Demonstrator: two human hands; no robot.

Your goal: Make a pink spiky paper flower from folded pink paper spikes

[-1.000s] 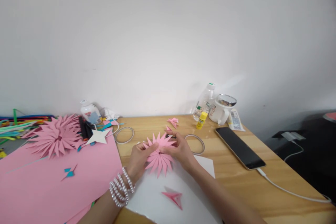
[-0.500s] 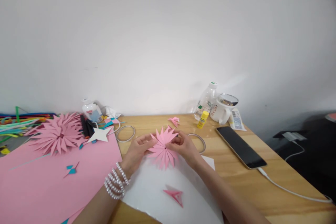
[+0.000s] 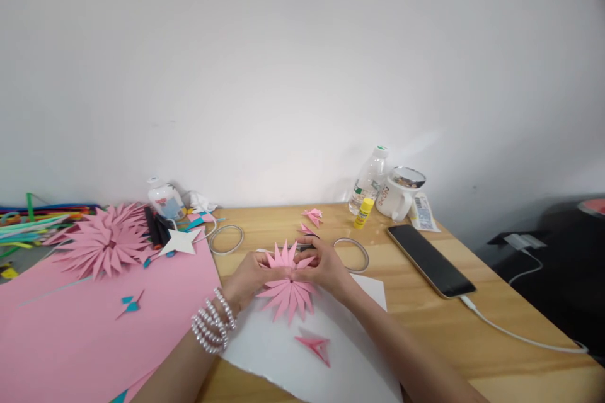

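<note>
The pink paper flower (image 3: 287, 286) has come lower onto the white sheet (image 3: 302, 346), and the left hand (image 3: 249, 277) and right hand (image 3: 326, 267) are pinching it, spikes mostly made, one loose pink piece (image 3: 314, 347) waiting below it.

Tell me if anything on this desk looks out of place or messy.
Nothing is spilled or broken. Both hands, left hand and right hand, hold a pink paper flower over a white sheet. One loose pink folded piece lies on that sheet, and small blue scraps dot the pink paper.
</note>
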